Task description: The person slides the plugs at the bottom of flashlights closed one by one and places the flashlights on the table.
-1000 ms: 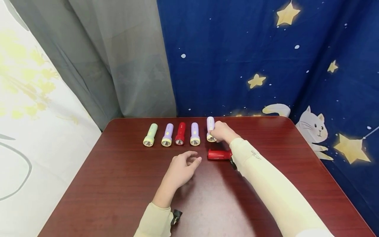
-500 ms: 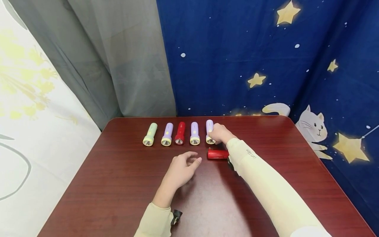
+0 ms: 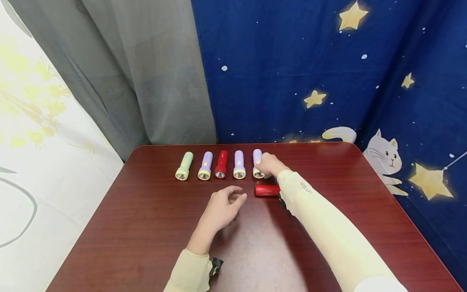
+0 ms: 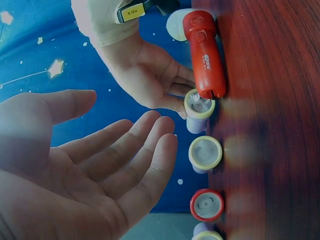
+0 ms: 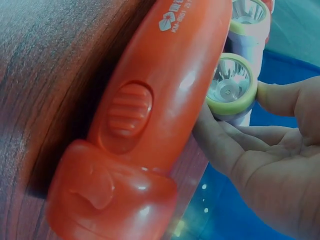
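Observation:
Near the right end of a row, my right hand (image 3: 271, 164) holds a light purple flashlight (image 3: 257, 156) lying on the table with its lens toward me. In the right wrist view, thumb and fingers sit on either side of its yellow-rimmed head (image 5: 231, 85). My left hand (image 3: 218, 211), nearer to me, is held over the table with fingers relaxed and nothing in it. Left of the held flashlight lie another purple flashlight (image 3: 239, 161), a red flashlight (image 3: 221, 162), a purple flashlight (image 3: 206, 163) and a pale green flashlight (image 3: 185, 164).
A second red flashlight (image 3: 266, 190) lies crosswise in front of the row, partly hidden by my right sleeve. Behind the dark red wooden table (image 3: 146, 227) hang a grey curtain (image 3: 171, 81) and a blue starry curtain (image 3: 270, 81).
My right hand has drawn the rightmost purple flashlight slightly toward me and a little left, closer in line with the others. The left hand has stayed in place.

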The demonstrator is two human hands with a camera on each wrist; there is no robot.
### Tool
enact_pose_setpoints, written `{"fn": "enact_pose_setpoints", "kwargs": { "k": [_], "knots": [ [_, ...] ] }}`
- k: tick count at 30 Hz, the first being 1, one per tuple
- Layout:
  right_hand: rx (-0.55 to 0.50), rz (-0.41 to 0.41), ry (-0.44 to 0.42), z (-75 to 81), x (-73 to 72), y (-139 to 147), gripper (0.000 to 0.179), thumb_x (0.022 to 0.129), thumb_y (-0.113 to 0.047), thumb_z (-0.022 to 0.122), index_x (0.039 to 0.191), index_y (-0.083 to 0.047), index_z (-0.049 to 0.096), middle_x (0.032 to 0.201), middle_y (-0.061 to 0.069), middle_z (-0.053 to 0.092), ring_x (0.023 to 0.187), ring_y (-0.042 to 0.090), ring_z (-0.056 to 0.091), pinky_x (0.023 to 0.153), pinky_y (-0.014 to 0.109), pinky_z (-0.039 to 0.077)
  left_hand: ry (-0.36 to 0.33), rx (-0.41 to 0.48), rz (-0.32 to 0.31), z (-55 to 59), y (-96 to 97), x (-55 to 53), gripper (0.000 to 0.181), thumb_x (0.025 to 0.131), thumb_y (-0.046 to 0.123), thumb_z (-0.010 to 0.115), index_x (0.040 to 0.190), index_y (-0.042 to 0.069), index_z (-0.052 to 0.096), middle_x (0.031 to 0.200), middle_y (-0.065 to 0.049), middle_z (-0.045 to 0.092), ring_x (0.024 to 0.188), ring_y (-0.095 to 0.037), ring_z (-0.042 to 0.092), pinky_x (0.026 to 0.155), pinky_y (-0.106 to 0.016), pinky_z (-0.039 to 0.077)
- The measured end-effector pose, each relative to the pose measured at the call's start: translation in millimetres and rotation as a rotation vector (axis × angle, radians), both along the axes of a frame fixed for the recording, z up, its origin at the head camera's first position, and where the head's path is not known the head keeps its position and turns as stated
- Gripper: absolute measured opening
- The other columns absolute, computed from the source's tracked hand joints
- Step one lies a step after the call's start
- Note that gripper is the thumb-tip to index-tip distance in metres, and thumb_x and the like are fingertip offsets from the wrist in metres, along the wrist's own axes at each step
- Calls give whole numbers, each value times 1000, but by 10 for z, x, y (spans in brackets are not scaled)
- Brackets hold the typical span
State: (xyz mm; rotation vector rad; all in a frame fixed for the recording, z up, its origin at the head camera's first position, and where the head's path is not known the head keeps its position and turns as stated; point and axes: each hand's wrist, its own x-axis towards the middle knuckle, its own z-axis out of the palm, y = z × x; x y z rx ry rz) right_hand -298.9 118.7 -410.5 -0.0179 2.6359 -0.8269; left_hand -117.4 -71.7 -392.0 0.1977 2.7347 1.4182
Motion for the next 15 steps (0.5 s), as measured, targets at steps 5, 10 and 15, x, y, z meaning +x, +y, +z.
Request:
{"fn": "enact_pose_setpoints", "kwargs": {
  "k": [5, 10, 15],
  "knots": [
    [10, -1, 0, -18, -11, -18, 25, 104, -18, 60, 115, 5, 62, 106, 18, 68, 60, 16, 73, 69, 34, 66, -3, 4, 13, 14, -21, -17, 33, 103, 31, 69, 128, 10, 73, 111, -7, 81, 95, -17, 78, 88, -41, 62],
    [24, 3, -9, -25, -25, -36, 30, 106, -20, 61, 119, 6, 62, 110, 20, 67, 60, 15, 72, 67, 33, 66, -1, 4, 20, 8, -40, -35, 33, 103, 30, 69, 129, 10, 73, 111, -7, 81, 97, -20, 78, 89, -42, 63],
    [39, -1, -28, -34, -36, -49, 30, 106, -21, 61, 120, 5, 61, 113, 19, 66, 59, 15, 72, 68, 32, 66, -6, -2, 18, 5, -56, -55, 33, 103, 31, 69, 129, 11, 73, 112, -6, 81, 96, -16, 78, 88, -40, 62]
  ]
}}
